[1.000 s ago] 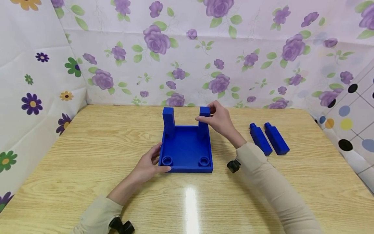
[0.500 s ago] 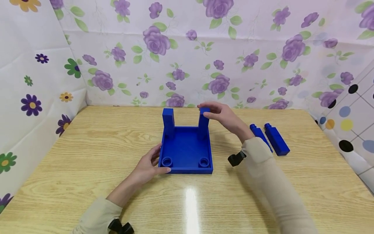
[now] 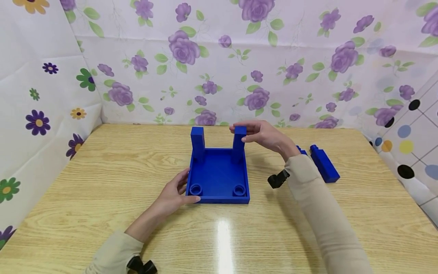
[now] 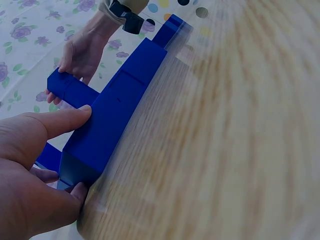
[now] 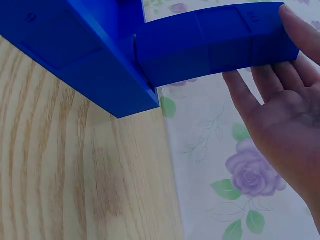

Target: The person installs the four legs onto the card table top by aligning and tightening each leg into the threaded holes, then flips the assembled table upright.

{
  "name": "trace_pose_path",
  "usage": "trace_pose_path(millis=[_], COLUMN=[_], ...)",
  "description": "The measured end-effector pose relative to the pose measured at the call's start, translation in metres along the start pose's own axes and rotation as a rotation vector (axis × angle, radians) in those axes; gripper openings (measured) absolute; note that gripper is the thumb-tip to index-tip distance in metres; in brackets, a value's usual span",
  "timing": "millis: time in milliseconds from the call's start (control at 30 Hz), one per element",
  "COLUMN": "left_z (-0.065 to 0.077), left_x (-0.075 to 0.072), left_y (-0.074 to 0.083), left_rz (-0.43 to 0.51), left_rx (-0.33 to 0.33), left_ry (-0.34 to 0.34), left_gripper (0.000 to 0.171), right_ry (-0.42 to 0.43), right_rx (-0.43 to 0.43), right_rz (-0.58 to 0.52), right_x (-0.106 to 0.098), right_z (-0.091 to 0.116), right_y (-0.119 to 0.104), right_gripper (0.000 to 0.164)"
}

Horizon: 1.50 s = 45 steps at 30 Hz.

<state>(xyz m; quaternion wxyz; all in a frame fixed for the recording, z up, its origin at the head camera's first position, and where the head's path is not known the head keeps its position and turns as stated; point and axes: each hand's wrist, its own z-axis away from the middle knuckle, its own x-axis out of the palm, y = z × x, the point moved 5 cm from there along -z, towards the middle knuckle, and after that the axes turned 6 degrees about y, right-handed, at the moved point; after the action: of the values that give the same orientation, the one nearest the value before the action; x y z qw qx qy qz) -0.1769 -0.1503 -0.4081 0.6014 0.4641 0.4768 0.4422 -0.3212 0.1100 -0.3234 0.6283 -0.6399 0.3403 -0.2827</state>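
Note:
A blue square panel with a raised rim point(image 3: 219, 175) lies on the table. Two blue square legs stand upright at its back corners: a left one point(image 3: 197, 142) and a right one point(image 3: 238, 148). Round ring sockets point(image 3: 196, 189) show at both front corners. My left hand point(image 3: 171, 195) grips the panel's front left corner, thumb on the rim. My right hand point(image 3: 270, 137) holds the back right leg near its top; in the right wrist view, thumb and fingers lie on opposite sides of this leg point(image 5: 200, 45). Its lower end meets the panel with a thin gap visible.
Two more blue legs with threaded ends lie to the right, one point(image 3: 325, 165) in plain sight, the other point(image 3: 302, 150) mostly behind my right sleeve. Flowered cloth point(image 3: 154, 68) hangs behind the wooden table point(image 3: 102, 182).
My right hand has shifted round the back right leg, loosening its fingers and taking hold again with the wrist farther right. The left hand and panel have stayed put.

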Motion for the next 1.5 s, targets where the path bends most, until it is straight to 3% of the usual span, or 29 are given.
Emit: trace_pose_path(millis=[600,967,1233,1500], left_z=[-0.001,-0.001,0.0,0.0], left_x=[0.001,0.0,0.001,0.0], left_y=[-0.002,-0.003,-0.001,-0.001], left_rz=[0.017,0.019,0.018,0.013], left_rx=[-0.008,-0.002,-0.015,-0.015], left_ry=[-0.015,-0.015,-0.012,-0.009], left_gripper=[0.094,0.093,0.093,0.093], right_ry=[0.111,0.27,0.407,0.477], right_rx=[0.017,-0.027,-0.041,-0.031], right_rz=[0.208,0.328,0.527,0.582], right_x=[-0.001,0.005,0.012,0.018], right_z=[0.002,0.005,0.006,0.008], right_y=[0.002,0.006,0.004,0.0], right_gripper=[0.054,0.048,0.049,0.047])
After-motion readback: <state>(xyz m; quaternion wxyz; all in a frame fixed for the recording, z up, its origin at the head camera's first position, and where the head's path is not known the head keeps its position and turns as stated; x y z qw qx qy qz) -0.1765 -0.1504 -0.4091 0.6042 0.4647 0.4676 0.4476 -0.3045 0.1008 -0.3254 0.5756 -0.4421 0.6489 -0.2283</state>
